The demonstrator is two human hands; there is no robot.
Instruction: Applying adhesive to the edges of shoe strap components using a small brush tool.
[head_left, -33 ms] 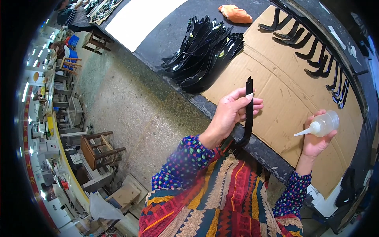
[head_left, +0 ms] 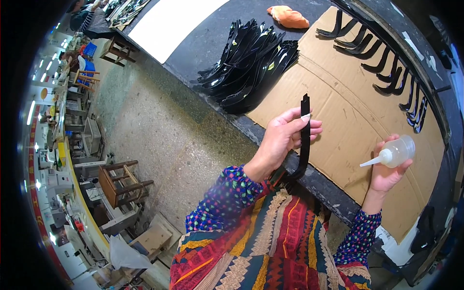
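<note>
- My left hand (head_left: 282, 137) grips a black strap (head_left: 305, 137) upright over the bench's (head_left: 203, 43) near edge.
- My right hand (head_left: 389, 171) holds a clear glue bottle (head_left: 394, 153) above the cardboard sheet (head_left: 338, 92).

The left hand (head_left: 282, 137) pinches a black strap (head_left: 305, 140) upright; the right hand (head_left: 386, 176) grips a clear squeeze bottle (head_left: 394, 153) over cardboard (head_left: 338, 111). Far off lies a black strap pile (head_left: 251, 65).

A red banner (head_left: 35, 193) with yellow marks runs along the far left wall of the workshop.
</note>
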